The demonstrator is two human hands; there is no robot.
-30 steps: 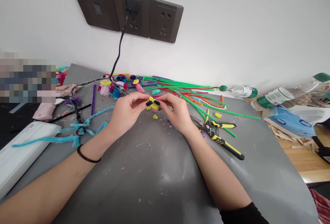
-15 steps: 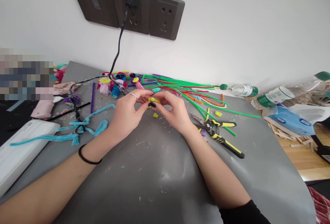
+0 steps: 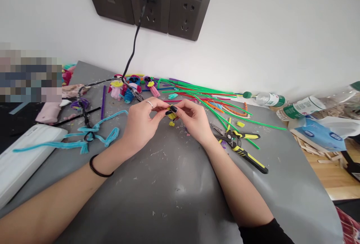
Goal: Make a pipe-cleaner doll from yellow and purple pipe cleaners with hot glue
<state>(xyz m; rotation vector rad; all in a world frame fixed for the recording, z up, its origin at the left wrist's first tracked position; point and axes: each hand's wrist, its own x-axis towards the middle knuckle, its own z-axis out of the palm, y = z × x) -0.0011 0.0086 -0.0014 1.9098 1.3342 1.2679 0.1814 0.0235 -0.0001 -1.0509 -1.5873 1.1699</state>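
Between my fingertips is a small yellow pipe cleaner piece, mostly covered by the fingers. My left hand, with a ring on one finger, pinches it from the left. From the right, my right hand pinches the same piece, its dark-nailed thumb on top. Just below the fingers, a yellow bit shows; I cannot tell whether it is joined to the held piece. Right of my right wrist lie yellow-and-black wire pliers, jaws apart, and another small yellow piece.
Green pipe cleaners and other coloured ones spread along the wall. Small pipe cleaner dolls stand behind my left hand. Light-blue pipe cleaners, a black cable and a white power strip lie left. Bottles and a tissue pack are right.
Both hands have drawn closer together, and the right thumb now lies over the yellow piece, hiding more of it. The whole view has shifted slightly.
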